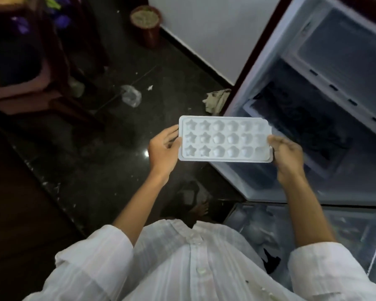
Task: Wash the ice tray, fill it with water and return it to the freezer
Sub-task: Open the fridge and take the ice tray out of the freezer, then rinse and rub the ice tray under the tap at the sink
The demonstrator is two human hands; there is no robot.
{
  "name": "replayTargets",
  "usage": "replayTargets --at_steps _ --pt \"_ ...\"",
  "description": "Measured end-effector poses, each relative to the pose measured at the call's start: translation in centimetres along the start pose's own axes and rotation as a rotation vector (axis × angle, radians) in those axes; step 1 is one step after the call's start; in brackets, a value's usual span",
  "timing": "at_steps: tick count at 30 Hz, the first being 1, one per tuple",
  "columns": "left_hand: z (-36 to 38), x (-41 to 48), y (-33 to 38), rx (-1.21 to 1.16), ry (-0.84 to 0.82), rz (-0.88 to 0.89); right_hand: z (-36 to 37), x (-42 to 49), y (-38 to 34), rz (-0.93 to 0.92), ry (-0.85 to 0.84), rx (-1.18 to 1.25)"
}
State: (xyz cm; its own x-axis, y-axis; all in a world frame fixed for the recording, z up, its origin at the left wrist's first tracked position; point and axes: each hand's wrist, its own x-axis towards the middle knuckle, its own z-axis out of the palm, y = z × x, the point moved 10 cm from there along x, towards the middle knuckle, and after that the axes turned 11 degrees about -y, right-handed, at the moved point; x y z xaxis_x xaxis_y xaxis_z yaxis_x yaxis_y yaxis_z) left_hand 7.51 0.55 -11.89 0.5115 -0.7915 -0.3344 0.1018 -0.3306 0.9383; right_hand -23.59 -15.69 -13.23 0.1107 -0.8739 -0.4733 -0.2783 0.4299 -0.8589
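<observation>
- Ice tray (225, 139) is held level over the dark floor (109, 135), its right end beside the open freezer (313, 109).
- Left hand (164, 148) pinches the left rim.
- Right hand (288, 155) clasps the right rim.

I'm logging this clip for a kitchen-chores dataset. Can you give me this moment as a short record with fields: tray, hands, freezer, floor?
tray: white ice tray, held level, star-shaped and rounded cells facing up
left hand: left hand grips the tray's left short edge
right hand: right hand grips its right short edge
freezer: freezer compartment open, just right of the tray
floor: dark tiles with a crumpled cloth and a clear plastic scrap
tray contents: cannot tell from the blur
</observation>
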Motion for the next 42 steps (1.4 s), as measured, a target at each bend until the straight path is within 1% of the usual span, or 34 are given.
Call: replayTargets --at_steps 3,7,9,10,11,16,21,25,30,36,42 --pt "-5.0 -3.2 -2.7 -0.032 0.096 -0.047 5.0 -1.6 1.0 0.004 -0.100 -0.073" --pt "-11.1 -7.5 -5.7 -0.044 0.216 -0.084 11.1 -4.7 1.3 -0.039 -0.208 -0.150" --pt "-15.8 -11.3 -7.8 -0.085 0.337 -0.115 15.8 -6.8 2.0 -0.065 -0.304 -0.221" --pt "-16.1 -11.8 -8.1 -0.094 0.342 -0.122 16.2 -7.0 1.9 -0.074 -0.312 -0.234" --pt "-17.6 -13.3 -8.7 -0.104 0.382 -0.125 17.9 -7.8 2.0 -0.080 -0.346 -0.253" --pt "-25.1 -22.8 -12.4 -0.241 0.676 -0.150 28.5 -13.2 3.6 -0.124 -0.614 -0.386" --pt "-28.5 -31.4 -15.4 -0.362 0.953 -0.170 36.2 -19.0 4.2 -0.208 -0.847 -0.491" --pt "-28.5 -38.9 -17.5 -0.444 1.220 -0.191 42.1 -24.3 4.6 -0.279 -1.079 -0.574" --pt "-25.1 -46.9 -19.0 -0.566 1.536 -0.181 47.1 -31.4 5.9 -0.346 -1.358 -0.710" --pt "-19.6 -55.4 -20.3 -0.710 1.889 -0.158 49.8 -41.2 8.8 -0.434 -1.675 -0.878" --pt "-14.6 -63.5 -21.9 -0.799 2.129 -0.148 49.1 -51.4 13.6 -0.468 -1.924 -0.955"
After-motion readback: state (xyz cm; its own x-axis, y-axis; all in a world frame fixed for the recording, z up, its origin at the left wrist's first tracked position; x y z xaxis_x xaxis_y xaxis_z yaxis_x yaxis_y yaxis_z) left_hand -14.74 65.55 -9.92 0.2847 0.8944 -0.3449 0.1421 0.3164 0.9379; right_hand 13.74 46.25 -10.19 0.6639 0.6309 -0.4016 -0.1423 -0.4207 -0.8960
